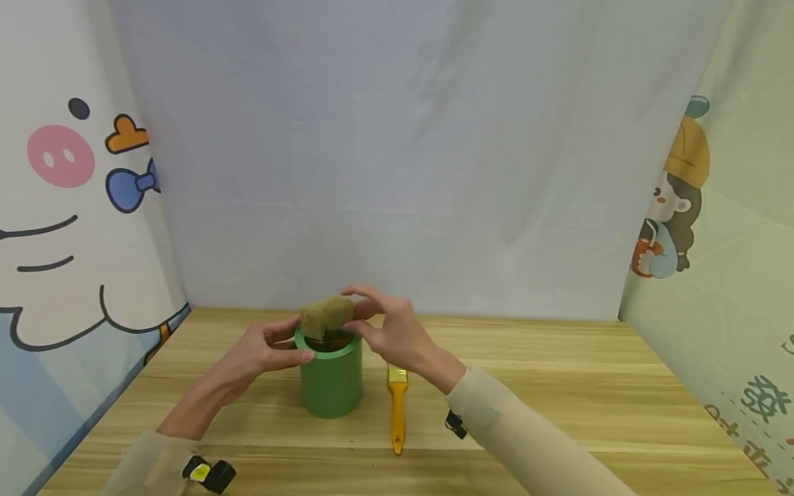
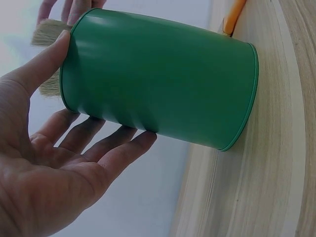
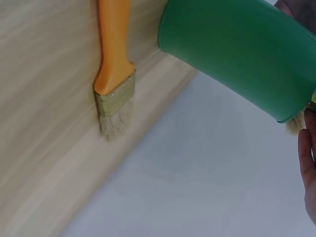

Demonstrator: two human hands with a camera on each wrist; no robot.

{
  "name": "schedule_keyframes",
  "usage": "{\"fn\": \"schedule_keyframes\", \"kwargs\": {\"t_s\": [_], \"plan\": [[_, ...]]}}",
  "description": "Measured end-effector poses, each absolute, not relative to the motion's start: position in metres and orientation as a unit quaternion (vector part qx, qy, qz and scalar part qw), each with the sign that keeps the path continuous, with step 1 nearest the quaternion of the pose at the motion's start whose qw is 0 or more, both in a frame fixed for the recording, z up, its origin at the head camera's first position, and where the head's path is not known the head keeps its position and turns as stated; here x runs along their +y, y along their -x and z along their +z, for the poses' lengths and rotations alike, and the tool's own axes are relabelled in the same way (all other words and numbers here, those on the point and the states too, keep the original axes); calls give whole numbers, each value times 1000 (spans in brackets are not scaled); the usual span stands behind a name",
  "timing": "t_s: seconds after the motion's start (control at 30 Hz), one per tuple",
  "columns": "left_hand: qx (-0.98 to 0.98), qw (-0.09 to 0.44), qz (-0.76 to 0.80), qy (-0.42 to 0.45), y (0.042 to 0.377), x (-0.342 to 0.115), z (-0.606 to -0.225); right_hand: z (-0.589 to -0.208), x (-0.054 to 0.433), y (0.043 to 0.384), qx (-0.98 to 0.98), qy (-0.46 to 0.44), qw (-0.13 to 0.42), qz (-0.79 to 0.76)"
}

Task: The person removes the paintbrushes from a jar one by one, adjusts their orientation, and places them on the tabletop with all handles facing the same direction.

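Note:
A green cylindrical can [image 1: 331, 386] stands on the wooden table, with paintbrushes [image 1: 324, 317] upright in it, their pale bristles above the rim and their handles hidden inside. My left hand [image 1: 259, 351] holds the can near its rim, thumb in front and fingers round the far side. At the rim's right side my right hand [image 1: 400, 334] pinches a paintbrush by its bristle end between thumb and fingers; the exact contact is partly hidden. Bristles [image 2: 49, 33] also stick out past the rim in the left wrist view.
Another paintbrush with an orange handle [image 1: 398, 417] lies on the table [image 1: 527, 399] right of the can, its bristles pointing away from me. A white cloth [image 1: 397, 172] hangs behind the table, with printed cloths at both sides.

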State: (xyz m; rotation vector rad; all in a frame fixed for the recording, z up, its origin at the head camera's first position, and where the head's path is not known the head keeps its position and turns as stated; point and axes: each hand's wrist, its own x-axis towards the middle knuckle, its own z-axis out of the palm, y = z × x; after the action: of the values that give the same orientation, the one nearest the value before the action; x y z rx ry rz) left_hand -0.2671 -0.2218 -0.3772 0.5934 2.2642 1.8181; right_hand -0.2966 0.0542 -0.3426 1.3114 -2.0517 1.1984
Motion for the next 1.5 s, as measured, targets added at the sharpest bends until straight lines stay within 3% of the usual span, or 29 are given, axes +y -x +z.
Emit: {"fn": "schedule_keyframes", "kwargs": {"t_s": [0.37, 0.97, 1.5], "plan": [[764, 93, 610, -189, 267, -222, -377, -322, 54, 294, -712, -496, 222, 444], [762, 97, 612, -189, 267, -221, -377, -277, 68, 280, -670, -483, 349, 443], [766, 95, 610, -177, 267, -222, -377, -268, 99, 254, -664, -478, 347, 458]]}}
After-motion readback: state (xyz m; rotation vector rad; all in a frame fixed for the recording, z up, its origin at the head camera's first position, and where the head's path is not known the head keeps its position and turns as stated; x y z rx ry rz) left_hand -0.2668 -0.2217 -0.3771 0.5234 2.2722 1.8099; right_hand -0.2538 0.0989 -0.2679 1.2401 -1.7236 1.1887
